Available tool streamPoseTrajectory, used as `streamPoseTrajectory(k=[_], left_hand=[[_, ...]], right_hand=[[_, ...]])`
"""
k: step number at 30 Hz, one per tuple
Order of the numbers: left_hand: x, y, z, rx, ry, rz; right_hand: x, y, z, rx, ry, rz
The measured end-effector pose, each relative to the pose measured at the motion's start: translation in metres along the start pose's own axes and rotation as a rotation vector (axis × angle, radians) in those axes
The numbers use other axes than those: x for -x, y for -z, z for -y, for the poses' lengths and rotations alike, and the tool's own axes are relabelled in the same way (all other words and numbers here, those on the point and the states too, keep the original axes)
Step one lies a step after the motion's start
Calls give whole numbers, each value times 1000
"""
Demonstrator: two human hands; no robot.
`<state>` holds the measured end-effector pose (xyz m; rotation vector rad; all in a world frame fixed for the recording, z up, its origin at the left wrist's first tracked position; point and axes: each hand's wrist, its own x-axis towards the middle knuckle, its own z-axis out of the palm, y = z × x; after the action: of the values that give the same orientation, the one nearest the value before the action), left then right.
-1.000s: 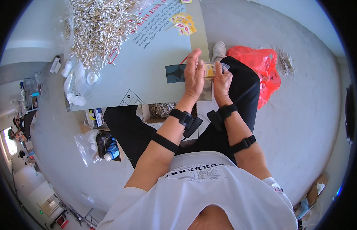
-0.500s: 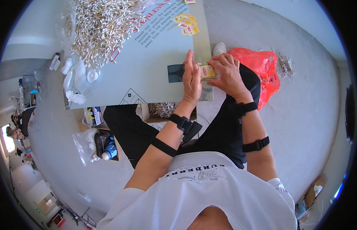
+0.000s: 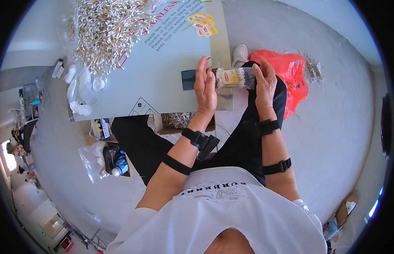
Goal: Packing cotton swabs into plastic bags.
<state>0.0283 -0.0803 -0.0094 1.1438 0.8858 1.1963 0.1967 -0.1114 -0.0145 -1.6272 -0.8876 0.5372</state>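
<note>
A clear plastic bag of cotton swabs (image 3: 237,80) with a yellow label spans the gap between my hands, over the table's right edge. My left hand (image 3: 205,93) stands on its side at the bag's left end, fingers long and thumb against the bag. At the other end, my right hand (image 3: 265,86) has thumb and fingers at the loose clear film beyond the swabs. A dark flat strip (image 3: 188,80) lies on the table, partly hidden behind my left hand.
A big heap of loose cotton swabs (image 3: 106,31) covers the table's far left. Yellow labels (image 3: 202,24) lie at the far right, white clumps (image 3: 80,108) at the left edge. Red plastic bags (image 3: 278,63) rest on the floor at right; a box of swabs (image 3: 178,120) sits below the table.
My right hand has moved right, off the swabs to the film end, baring the label and swabs. My left hand and the bag have shifted slightly left.
</note>
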Motion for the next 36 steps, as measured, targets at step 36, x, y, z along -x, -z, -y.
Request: streamPoseTrajectory(k=[36], left_hand=[[-10,-8,4,-482,-212,192]], right_hand=[[14,-39,-19,325,-102,-17]])
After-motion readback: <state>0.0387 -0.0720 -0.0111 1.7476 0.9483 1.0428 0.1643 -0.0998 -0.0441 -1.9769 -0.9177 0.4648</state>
